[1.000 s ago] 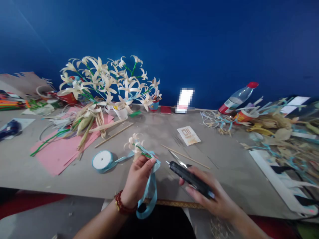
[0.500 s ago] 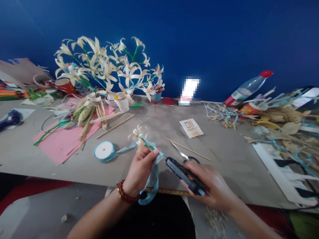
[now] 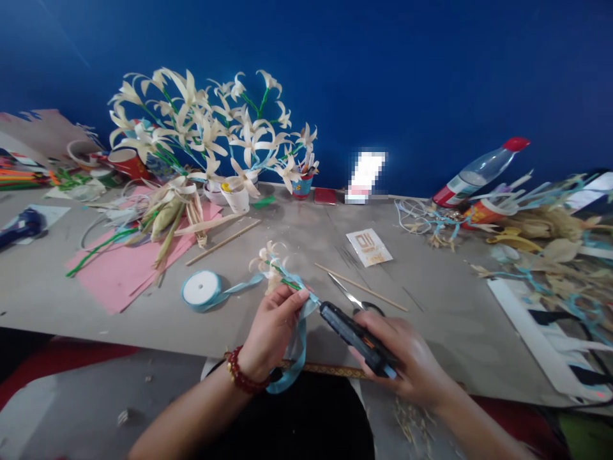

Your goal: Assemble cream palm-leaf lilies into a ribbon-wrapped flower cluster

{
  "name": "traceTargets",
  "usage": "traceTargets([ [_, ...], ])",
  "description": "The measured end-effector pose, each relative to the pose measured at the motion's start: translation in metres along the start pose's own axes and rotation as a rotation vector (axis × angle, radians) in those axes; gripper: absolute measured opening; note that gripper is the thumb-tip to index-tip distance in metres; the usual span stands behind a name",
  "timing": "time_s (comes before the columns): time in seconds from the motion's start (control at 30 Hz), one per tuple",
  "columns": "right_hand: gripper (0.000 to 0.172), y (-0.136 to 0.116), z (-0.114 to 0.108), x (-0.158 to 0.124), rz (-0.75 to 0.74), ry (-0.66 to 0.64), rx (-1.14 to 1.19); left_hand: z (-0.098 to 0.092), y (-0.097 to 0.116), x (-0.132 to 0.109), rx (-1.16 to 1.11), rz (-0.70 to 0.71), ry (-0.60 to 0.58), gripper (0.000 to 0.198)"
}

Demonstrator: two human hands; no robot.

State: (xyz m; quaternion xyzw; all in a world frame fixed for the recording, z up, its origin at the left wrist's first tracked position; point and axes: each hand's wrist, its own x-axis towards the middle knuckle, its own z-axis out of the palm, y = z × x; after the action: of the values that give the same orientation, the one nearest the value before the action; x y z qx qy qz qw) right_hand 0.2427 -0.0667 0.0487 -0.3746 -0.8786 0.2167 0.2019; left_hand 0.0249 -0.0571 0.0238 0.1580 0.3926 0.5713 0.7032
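Between the thumb and fingers of my left hand (image 3: pixel 278 316) is the wrapped stem of a small flower spray (image 3: pixel 269 262) with cream petals and green stems. Light blue ribbon (image 3: pixel 297 345) hangs from that stem down past the table edge. More of it runs left to a ribbon spool (image 3: pixel 201 289) lying flat on the table. My right hand (image 3: pixel 397 351) is wrapped around a black hot glue gun (image 3: pixel 354 335), its nozzle at or very near the ribbon-wrapped stem end. Scissors (image 3: pixel 352 294) lie just beyond the glue gun, their handles partly hidden by my right hand.
Cream flowers (image 3: pixel 205 134) stand in cups at the back left. Pink paper (image 3: pixel 115 281) lies under husks on the left. A thin stick (image 3: pixel 361 287), a small packet (image 3: pixel 368 248) and a tilted bottle (image 3: pixel 479 172) are to the right, near a white power strip (image 3: pixel 527 338).
The glue gun and both hands have barely moved. The hanging ribbon loop has shifted slightly to the right. The whole view has drifted a little.
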Motion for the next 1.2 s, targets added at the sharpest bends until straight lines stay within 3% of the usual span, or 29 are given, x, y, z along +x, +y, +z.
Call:
traceTargets([
  [0.3,0.01,0.0004,0.001,0.0017,0.01,-0.019,-0.016,0.0047,0.0027,-0.002,-0.024,-0.021,0.013,0.02],
  [1.2,0.014,-0.0038,-0.0033,0.0029,0.019,-0.002,-0.074,0.003,-0.0001,-0.001,-0.03,0.012,-0.002,0.017],
])
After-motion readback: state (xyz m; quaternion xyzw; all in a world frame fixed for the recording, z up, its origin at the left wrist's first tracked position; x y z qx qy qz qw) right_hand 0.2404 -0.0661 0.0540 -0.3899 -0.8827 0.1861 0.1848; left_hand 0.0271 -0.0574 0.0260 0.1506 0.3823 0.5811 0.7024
